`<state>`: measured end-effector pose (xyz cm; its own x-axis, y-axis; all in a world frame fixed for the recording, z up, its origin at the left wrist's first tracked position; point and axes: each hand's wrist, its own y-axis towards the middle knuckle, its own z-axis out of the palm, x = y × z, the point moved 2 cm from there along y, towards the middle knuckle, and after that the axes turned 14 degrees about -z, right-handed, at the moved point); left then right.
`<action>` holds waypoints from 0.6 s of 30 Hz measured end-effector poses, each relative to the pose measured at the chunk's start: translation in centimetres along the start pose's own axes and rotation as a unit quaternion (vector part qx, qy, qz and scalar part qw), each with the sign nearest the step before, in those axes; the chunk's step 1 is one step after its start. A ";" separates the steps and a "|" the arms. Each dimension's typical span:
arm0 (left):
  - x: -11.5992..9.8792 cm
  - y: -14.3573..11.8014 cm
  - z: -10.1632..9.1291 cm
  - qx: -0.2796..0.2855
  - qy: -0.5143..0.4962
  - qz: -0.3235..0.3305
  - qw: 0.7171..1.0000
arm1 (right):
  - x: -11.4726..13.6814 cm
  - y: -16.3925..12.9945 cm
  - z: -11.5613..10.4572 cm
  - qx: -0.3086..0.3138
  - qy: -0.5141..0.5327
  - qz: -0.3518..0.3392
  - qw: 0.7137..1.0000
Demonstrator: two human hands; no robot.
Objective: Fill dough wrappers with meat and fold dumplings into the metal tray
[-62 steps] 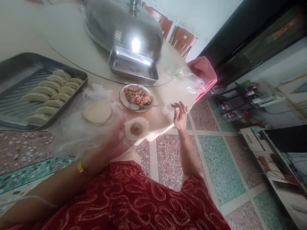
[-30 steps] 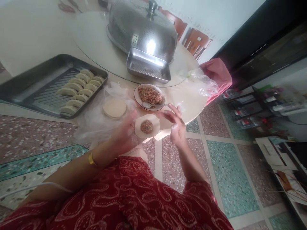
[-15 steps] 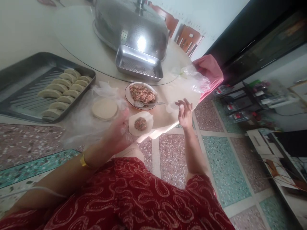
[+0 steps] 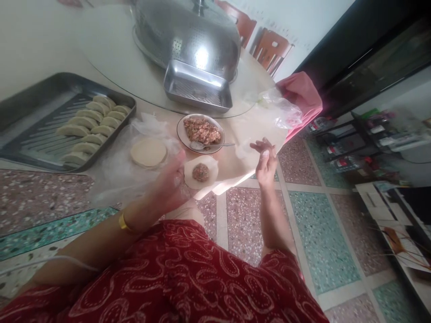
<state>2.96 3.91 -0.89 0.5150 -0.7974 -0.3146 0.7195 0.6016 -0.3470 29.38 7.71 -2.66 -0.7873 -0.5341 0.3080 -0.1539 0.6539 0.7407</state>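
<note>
Nowhere on the table can any brand, label or writing be read; the boxes on the shelves at the far right are too blurred to make out. At the table's near edge the left hand (image 4: 170, 184) cups a round dumpling wrapper (image 4: 201, 172) flat on its fingers, a dab of reddish filling (image 4: 201, 172) sitting in the wrapper's middle. The right hand (image 4: 266, 159) is raised just right of the wrapper with its fingers loosely spread, gripping nothing, close to a small white scrap on the table that is too unclear to name. Beyond the wrapper stands the plate of minced filling (image 4: 201, 132), with a spoon (image 4: 210, 145) resting on its near rim, handle pointing right. A stack of unused wrappers (image 4: 148, 152) lies on clear plastic just left of the plate, and the metal tray (image 4: 40, 96) at far left holds rows of folded dumplings (image 4: 90, 128). A perforated steel dome cover (image 4: 188, 31) and a small steel pan (image 4: 197, 87) sit farther back. Compared with half a second ago, the right hand has turned a little, its fingers curling more toward the table, while the left keeps the wrapper in the same place; a second ago the right hand was at the wrapper's edge.
</note>
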 end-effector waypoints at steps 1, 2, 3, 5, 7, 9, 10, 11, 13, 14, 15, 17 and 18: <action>0.0 0.0 0.1 0.001 0.000 0.002 1.000 | 1.2 -0.2 -0.1 -0.016 0.043 -0.005 0.999; -0.1 0.0 0.1 0.001 0.000 0.005 1.000 | 2.4 -0.4 0.0 -0.036 0.087 -0.010 0.996; -0.1 0.0 0.1 -0.001 0.002 0.004 1.000 | 3.6 -0.6 0.1 -0.045 0.129 -0.022 0.990; -0.1 0.0 0.2 -0.005 0.010 -0.011 1.000 | 5.8 -0.7 0.7 -0.041 0.197 -0.065 0.977; -0.1 -0.1 0.4 -0.001 0.017 -0.032 0.999 | 7.3 -0.7 1.4 -0.014 0.215 -0.118 0.969; -0.1 -0.2 0.6 0.013 0.020 -0.035 0.999 | 8.1 -0.6 2.1 0.019 0.196 -0.165 0.966; -0.2 -0.3 0.7 0.020 0.019 -0.031 0.999 | 8.2 -0.5 2.4 0.030 0.184 -0.185 0.965; -0.3 -0.5 0.7 0.024 0.017 -0.026 0.999 | 8.2 -0.5 2.6 0.038 0.175 -0.204 0.963; -0.5 -0.8 0.8 0.025 0.012 -0.024 0.999 | 8.2 -0.7 2.8 0.047 0.168 -0.228 0.958; -0.7 -0.9 0.8 0.022 0.009 -0.028 0.999 | 8.2 -0.9 2.8 0.047 0.169 -0.239 0.955; -0.9 -1.0 0.8 0.015 0.003 -0.029 0.999 | 8.2 -1.1 2.6 0.045 0.171 -0.248 0.953; -1.2 -1.3 0.8 -0.002 -0.006 -0.018 1.000 | 8.4 -1.4 2.3 0.036 0.174 -0.268 0.947; -1.4 -1.4 0.9 -0.009 -0.008 -0.009 1.000 | 8.6 -1.5 2.2 0.035 0.172 -0.277 0.945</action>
<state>1.68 4.15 0.78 0.5102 -0.8085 -0.2933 0.7201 0.5881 -0.3684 21.55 3.28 -2.46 -0.3356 -0.9394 0.0699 -0.5333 0.2507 0.8079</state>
